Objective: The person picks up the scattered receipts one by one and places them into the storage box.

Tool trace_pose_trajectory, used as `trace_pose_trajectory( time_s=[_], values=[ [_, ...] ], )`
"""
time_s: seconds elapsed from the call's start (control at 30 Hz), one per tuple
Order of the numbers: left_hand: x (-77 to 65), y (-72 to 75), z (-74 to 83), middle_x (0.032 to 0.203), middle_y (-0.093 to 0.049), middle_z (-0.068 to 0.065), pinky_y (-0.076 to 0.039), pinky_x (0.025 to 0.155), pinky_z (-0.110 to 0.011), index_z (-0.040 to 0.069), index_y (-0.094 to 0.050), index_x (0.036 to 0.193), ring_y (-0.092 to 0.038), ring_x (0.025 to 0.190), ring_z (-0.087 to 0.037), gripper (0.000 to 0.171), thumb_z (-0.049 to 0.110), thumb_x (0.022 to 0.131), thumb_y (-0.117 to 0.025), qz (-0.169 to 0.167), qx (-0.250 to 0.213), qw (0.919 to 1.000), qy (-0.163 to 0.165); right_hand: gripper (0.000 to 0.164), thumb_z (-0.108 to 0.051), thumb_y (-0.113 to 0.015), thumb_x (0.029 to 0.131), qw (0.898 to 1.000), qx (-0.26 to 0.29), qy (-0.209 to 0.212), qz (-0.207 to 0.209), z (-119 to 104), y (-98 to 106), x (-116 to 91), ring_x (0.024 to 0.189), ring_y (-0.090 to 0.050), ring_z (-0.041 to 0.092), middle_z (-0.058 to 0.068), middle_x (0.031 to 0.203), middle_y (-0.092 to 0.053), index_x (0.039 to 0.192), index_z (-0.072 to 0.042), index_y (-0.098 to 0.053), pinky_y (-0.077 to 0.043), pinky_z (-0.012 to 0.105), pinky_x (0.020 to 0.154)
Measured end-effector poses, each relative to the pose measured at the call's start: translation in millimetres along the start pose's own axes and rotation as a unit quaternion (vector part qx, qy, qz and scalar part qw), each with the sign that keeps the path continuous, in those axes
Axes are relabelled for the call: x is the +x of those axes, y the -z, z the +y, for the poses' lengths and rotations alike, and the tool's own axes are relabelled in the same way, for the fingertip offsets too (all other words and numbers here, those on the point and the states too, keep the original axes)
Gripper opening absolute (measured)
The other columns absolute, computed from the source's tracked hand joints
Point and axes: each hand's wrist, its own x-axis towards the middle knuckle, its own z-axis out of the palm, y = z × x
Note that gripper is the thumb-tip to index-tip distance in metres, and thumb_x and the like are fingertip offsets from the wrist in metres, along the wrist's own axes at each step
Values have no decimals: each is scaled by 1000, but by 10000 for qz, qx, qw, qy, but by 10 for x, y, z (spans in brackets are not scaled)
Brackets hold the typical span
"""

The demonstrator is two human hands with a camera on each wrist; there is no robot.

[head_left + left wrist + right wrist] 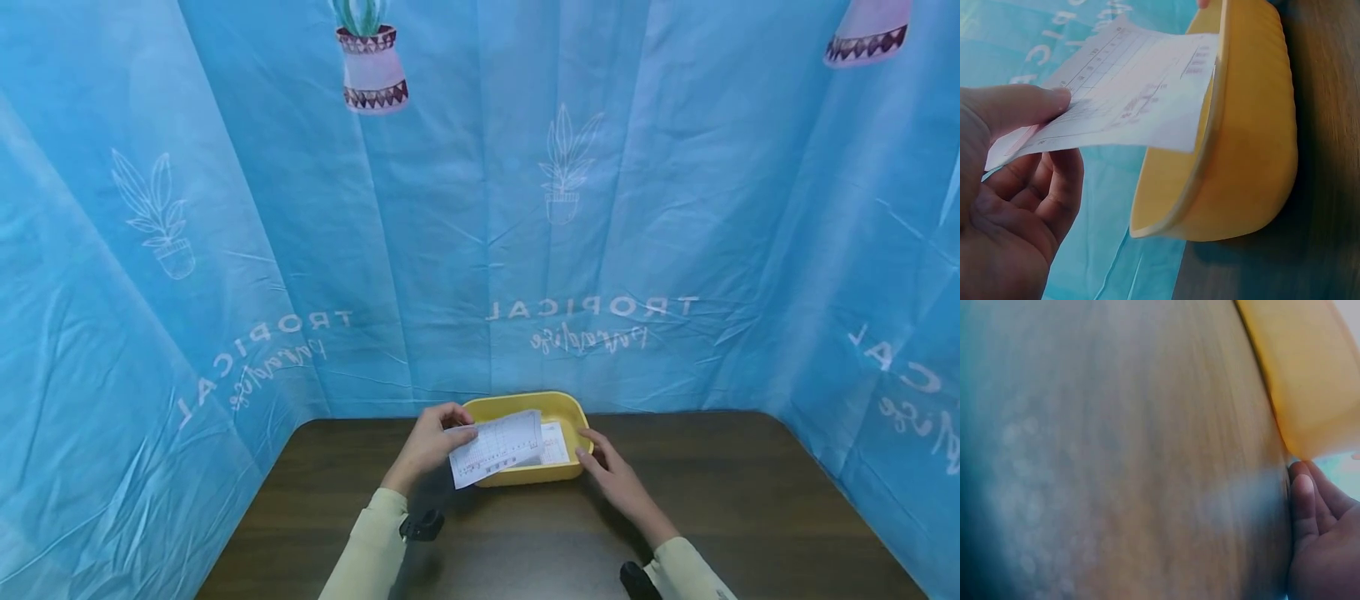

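A yellow plastic basket (pixel 525 477) stands on the dark table near its back edge. My left hand (pixel 433 442) pinches a white printed paper slip (pixel 495 448) between thumb and fingers. The slip is tilted over the basket's left front rim, and its table lines and print show in the left wrist view. Inside the basket lies another white printed paper (pixel 555 443), partly hidden under the held one. At the basket's right end my right hand (pixel 611 477) grips the rim; in the right wrist view its fingers (pixel 1304 497) are at the basket's corner.
The dark wood-grain table (pixel 720 492) extends to both sides and in front of the basket. A blue printed curtain (pixel 450 250) hangs close behind the table and along both its sides.
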Motion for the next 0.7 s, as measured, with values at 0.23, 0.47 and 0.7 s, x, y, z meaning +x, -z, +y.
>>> trace_pose_trajectory(
  time_s=[0.23, 0.47, 0.7],
  values=[
    [111, -70, 32, 90, -63, 1, -51, 69, -32, 16, -66, 91, -57, 80, -21, 8, 13, 86, -72, 61, 115, 9999, 34, 49, -47, -52, 97, 10000, -67, -5, 47, -13, 3, 3, 91, -49, 23, 8, 107, -51, 142, -33, -39, -43, 34, 70],
    [250, -201, 23, 91, -64, 5, -49, 77, -36, 17, -66, 89, -57, 87, -18, 9, 12, 86, -73, -33, 271, 9996, 59, 51, -50, -50, 97, 9998, -164, -95, 40, 7, -9, -3, 97, -49, 24, 8, 114, -52, 143, -33, -38, -43, 34, 71],
    [372, -343, -20, 90, -64, 5, -49, 77, -36, 16, -67, 89, -57, 87, -18, 9, 12, 85, -74, 15, 448, 9990, 93, 51, -50, -50, 97, 9998, -183, -76, 55, 2, -6, 16, 96, -49, 24, 8, 113, -51, 143, -33, -39, -43, 34, 71]
  ],
)
